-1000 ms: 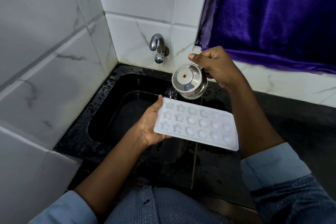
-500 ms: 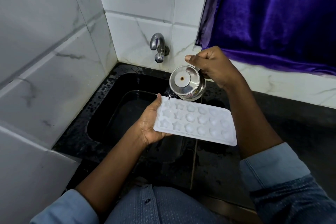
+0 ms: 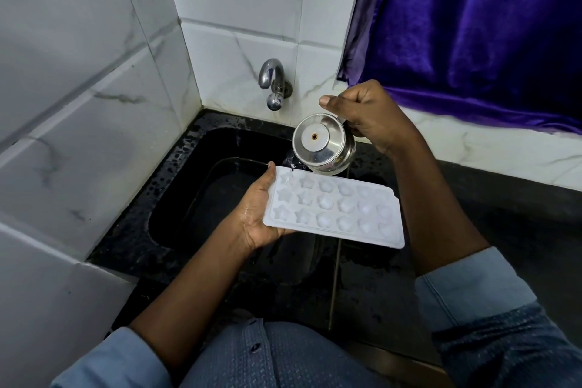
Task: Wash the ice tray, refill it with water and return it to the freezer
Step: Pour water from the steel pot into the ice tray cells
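Note:
My left hand (image 3: 256, 217) grips the left end of a white ice tray (image 3: 338, 209) with star and round cells, holding it level over the black sink (image 3: 189, 198). My right hand (image 3: 368, 115) holds a small steel cup (image 3: 321, 143) by its handle, tipped so its base faces me. A thin stream of water falls from the cup's rim onto the tray's far left corner.
A chrome tap (image 3: 272, 83) sticks out of the white tiled back wall above the sink. White marble-look tiles (image 3: 78, 104) close off the left side. A purple curtain (image 3: 472, 25) hangs at the upper right. Wet black counter (image 3: 504, 230) runs to the right.
The cup has shifted slightly left and the pour continues at the tray's far left corner. The tray stays in the same grip.

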A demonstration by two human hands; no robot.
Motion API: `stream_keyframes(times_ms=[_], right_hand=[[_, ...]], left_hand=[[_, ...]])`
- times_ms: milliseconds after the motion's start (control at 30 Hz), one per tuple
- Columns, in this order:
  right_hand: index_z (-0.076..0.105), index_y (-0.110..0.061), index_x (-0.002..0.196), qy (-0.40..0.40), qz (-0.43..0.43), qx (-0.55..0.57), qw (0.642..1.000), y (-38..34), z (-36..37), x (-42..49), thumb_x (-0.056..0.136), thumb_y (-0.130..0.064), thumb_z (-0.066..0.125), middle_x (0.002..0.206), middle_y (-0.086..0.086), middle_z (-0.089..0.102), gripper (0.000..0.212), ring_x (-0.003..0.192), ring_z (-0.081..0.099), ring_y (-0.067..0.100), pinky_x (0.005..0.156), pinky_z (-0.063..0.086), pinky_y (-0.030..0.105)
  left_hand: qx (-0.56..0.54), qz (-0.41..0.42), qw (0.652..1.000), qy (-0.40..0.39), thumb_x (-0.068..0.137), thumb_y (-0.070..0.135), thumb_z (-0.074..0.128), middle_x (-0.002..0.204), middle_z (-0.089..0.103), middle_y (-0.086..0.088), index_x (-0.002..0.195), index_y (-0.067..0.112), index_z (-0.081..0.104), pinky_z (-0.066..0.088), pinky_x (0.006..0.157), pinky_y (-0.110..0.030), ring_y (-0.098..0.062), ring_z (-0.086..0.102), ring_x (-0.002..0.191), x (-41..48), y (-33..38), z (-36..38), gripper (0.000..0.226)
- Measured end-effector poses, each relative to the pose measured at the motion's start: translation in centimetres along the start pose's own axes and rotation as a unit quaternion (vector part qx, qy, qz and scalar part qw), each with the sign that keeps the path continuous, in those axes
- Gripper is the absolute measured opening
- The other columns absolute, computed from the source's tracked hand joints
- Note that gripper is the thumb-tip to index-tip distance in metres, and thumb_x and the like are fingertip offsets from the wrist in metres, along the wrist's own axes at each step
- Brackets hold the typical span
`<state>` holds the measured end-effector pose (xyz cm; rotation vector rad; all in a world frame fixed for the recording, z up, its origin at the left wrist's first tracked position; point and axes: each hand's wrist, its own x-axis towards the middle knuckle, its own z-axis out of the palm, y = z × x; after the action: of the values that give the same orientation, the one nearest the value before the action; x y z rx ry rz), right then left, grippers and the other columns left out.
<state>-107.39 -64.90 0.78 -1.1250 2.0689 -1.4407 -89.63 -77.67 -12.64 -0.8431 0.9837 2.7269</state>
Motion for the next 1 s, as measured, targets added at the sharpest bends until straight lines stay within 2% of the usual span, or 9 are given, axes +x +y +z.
stream_keyframes(times_ms=[167,333,500,700,867,1000], right_hand=[[0.033,-0.016,0.054,0.005,0.001,-0.004,1.0,0.1,-0.5,-0.1,0.099,-0.032,0.073,0.058,0.004,0.023,0.062,0.048,0.019,0.016,0.048,0.026,0.023],[0.034,-0.018,0.051,0.02,0.006,-0.008,1.0,0.0,-0.9,-0.3,0.099,-0.031,0.074,0.056,0.002,0.025,0.063,0.047,0.021,0.013,0.049,0.025,0.024],[0.035,-0.016,0.053,0.022,0.005,-0.009,1.0,-0.2,-0.8,-0.5,0.099,-0.032,0.073,0.057,0.002,0.026,0.062,0.048,0.022,0.014,0.05,0.026,0.026],[0.035,-0.015,0.054,0.02,0.001,-0.013,1.0,-0.3,-0.5,-0.5,0.099,-0.033,0.073,0.058,0.003,0.025,0.061,0.048,0.022,0.015,0.049,0.025,0.025],[0.036,-0.018,0.052,0.018,0.004,-0.011,1.0,-0.2,-0.4,-0.3,0.099,-0.032,0.073,0.056,0.003,0.025,0.062,0.046,0.021,0.014,0.048,0.026,0.023],[0.034,-0.018,0.053,0.016,0.005,-0.006,1.0,-0.2,-0.5,-0.1,0.099,-0.033,0.074,0.057,0.003,0.023,0.063,0.048,0.02,0.016,0.049,0.024,0.025]], left_hand=[[-0.008,0.005,1.0,-0.001,0.1,0.076,0.038,0.14,0.069,-0.02,0.139,0.011,0.067,0.06,0.093,-0.056,-0.041,0.071,0.121,-0.2,0.4,-0.6,0.081],[-0.022,0.009,1.0,-0.007,0.1,0.077,0.041,0.147,0.063,-0.02,0.151,0.012,0.058,0.049,0.107,-0.061,-0.043,0.059,0.137,-0.4,0.8,-1.4,0.084],[-0.022,0.015,1.0,-0.014,0.101,0.076,0.038,0.144,0.066,-0.02,0.146,0.011,0.062,0.052,0.103,-0.06,-0.042,0.063,0.132,-0.4,1.0,-1.7,0.083],[-0.024,0.013,0.999,-0.019,0.101,0.077,0.038,0.147,0.064,-0.02,0.148,0.011,0.06,0.046,0.112,-0.062,-0.043,0.059,0.137,-0.7,1.0,-1.9,0.084],[-0.019,0.015,1.0,-0.014,0.101,0.077,0.036,0.143,0.066,-0.02,0.144,0.011,0.063,0.054,0.1,-0.059,-0.042,0.067,0.127,-0.9,1.1,-2.0,0.083],[-0.016,0.016,1.0,-0.004,0.101,0.076,0.037,0.143,0.067,-0.02,0.141,0.011,0.066,0.056,0.099,-0.058,-0.041,0.068,0.125,-1.0,1.3,-1.9,0.082]])
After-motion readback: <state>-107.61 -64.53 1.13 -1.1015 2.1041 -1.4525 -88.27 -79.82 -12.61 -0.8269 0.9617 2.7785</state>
